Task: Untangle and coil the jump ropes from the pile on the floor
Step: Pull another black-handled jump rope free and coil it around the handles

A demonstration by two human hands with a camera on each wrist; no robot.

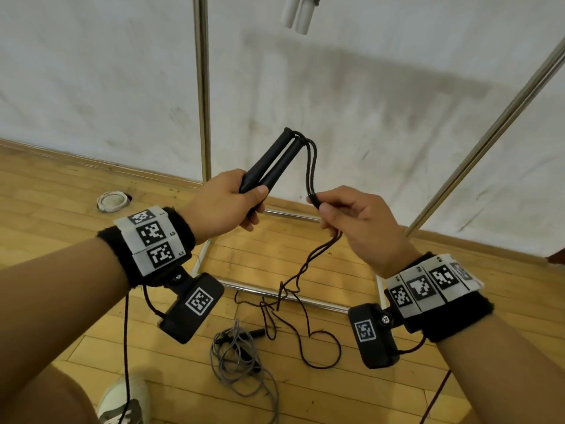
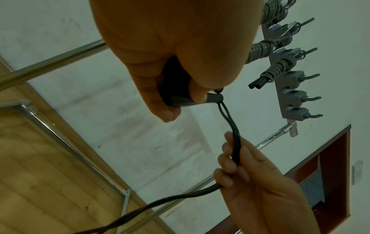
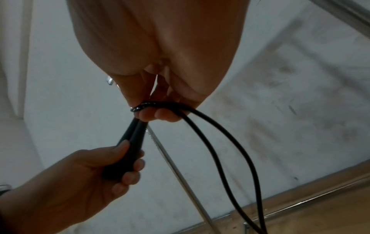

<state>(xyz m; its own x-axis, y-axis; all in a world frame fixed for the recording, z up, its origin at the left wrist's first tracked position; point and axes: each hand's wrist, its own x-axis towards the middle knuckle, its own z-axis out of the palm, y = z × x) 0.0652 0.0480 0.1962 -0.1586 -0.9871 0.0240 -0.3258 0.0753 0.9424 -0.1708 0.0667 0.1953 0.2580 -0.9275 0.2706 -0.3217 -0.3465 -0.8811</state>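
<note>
My left hand [image 1: 238,203] grips the two black handles [image 1: 269,166] of a black jump rope side by side, tips pointing up and right. Both strands of the black rope [image 1: 310,166] arc from the handle tops down into my right hand [image 1: 339,212], which pinches them together. In the left wrist view the right hand [image 2: 236,159] holds the doubled rope [image 2: 234,139] just below the handles [image 2: 180,101]. Below, the black rope [image 1: 305,316] trails to the floor in loose twisted loops. A grey jump rope [image 1: 241,365] lies tangled on the wooden floor.
A chrome rack frame [image 1: 203,87] stands against the white wall, its base bars [image 1: 293,295] on the floor. White handles [image 1: 298,13] hang above. A wall hook strip [image 2: 286,76] holds coiled grey ropes. A white ring [image 1: 111,201] lies left; my shoe [image 1: 125,399] is below.
</note>
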